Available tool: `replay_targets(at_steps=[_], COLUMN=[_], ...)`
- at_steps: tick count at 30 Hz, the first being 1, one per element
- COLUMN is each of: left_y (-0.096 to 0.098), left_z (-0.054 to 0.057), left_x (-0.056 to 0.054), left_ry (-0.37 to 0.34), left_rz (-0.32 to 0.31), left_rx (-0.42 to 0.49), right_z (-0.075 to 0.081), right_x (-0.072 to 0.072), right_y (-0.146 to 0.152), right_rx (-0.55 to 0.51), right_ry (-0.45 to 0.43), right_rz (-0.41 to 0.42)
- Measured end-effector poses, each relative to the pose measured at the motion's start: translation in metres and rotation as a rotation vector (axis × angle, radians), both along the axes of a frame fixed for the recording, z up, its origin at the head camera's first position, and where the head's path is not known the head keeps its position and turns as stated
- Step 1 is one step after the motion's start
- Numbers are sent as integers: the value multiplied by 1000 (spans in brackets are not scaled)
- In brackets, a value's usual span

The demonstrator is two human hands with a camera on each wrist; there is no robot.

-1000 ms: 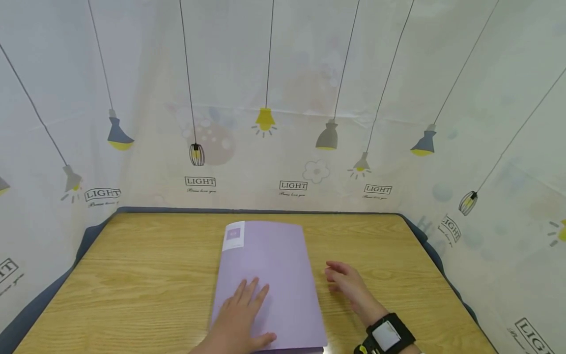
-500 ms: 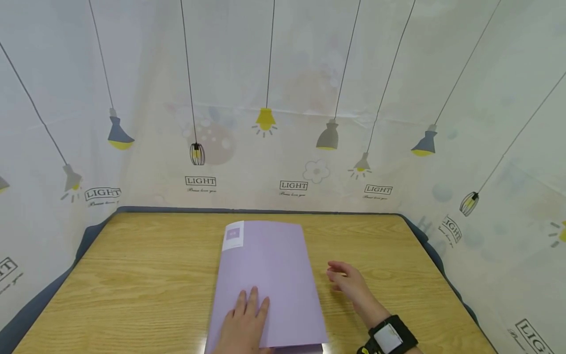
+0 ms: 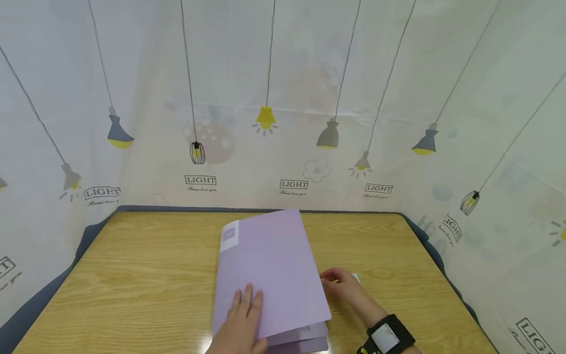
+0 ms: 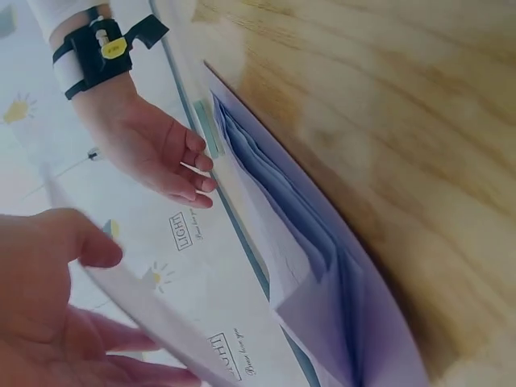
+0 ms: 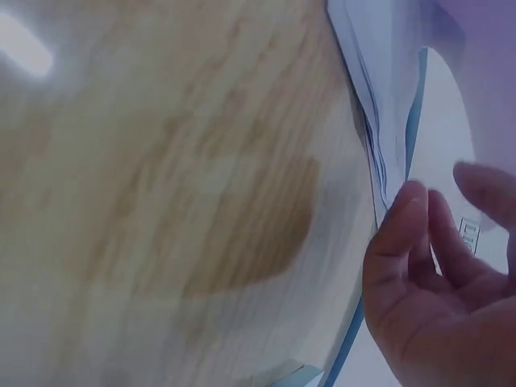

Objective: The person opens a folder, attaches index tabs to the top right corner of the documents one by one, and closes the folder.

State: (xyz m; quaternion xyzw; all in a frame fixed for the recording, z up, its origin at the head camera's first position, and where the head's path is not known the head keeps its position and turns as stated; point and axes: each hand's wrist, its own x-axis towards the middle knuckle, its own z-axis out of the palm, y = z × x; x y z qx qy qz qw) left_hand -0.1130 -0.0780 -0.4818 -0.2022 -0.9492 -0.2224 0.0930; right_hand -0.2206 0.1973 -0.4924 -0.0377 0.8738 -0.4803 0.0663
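A purple folder [image 3: 274, 275] with a white label in its top left corner lies on the table, its front cover partly raised. White sheets [image 4: 290, 242] and purplish leaves show inside it in the left wrist view. My left hand [image 3: 240, 322] holds the cover near its lower edge, fingers spread over the outside and thumb at the bottom edge. Beside the folder's right edge is my right hand [image 3: 347, 285], fingers loosely bent and nothing between them. In the right wrist view its fingertips [image 5: 411, 193] come close to the edges of the sheets.
Behind my right wrist, a small pale green object [image 3: 355, 278] lies on the wooden table [image 3: 146, 275]. A light curtain [image 3: 247, 191] printed with lamps stands around the table's back and sides. A black band [image 3: 389, 334] is strapped to my right wrist.
The folder's cover has risen and swung open a little, revealing pages at its lower right. My left hand has slid down to the cover's lower edge. My right hand has shifted slightly toward the folder.
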Motion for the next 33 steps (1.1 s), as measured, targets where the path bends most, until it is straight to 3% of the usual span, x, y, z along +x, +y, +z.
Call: replay_targets(at_steps=[2, 6, 9, 12, 17, 24, 29, 31, 33], left_y=[-2, -6, -10, -14, -19, -21, -26, -30, -36], left_z=[-1, -5, -7, -7, -5, 2, 13, 19, 23], left_x=[1, 1, 2, 3, 4, 7, 14, 16, 17], left_ry=[77, 238, 307, 333, 330, 333, 236, 180, 176], left_rz=[9, 38, 51, 66, 84, 67, 187, 241, 268], left_rx=[35, 68, 90, 119, 215, 347, 435, 512, 587], right_z=[-3, -9, -10, -7, -3, -1, -2, -3, -3], right_x=[-1, -2, -1, 0, 2, 3, 3, 3, 3], right_y=[-2, -10, -15, -18, -22, -22, -20, -20, -19], right_rx=[88, 227, 283, 324, 338, 376, 390, 391, 389], right_ry=[16, 32, 30, -6, -90, -45, -57, -61, -59], right_rz=[90, 193, 229, 239, 234, 285, 305, 311, 318])
